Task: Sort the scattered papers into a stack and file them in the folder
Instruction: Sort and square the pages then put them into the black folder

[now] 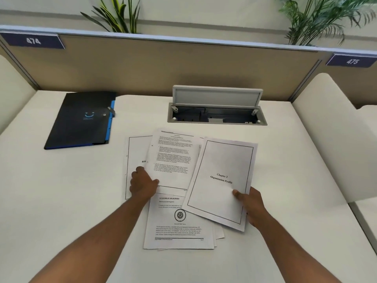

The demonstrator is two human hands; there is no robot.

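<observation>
Several printed sheets lie overlapping in the middle of the white desk. My right hand pinches the lower right edge of a bordered page titled "Chapter 2 Organization Profile", thumb on top. My left hand grips the lower left corner of a dense text page that overlaps another bordered page. A page with a round seal lies nearest me on top of a few more sheets. The black folder with blue tabs lies closed at the far left.
An open cable box with its lid raised sits in the desk behind the papers. A tan partition with plates 474 and 475 closes the back. White side panels stand left and right. Plants rise behind the partition.
</observation>
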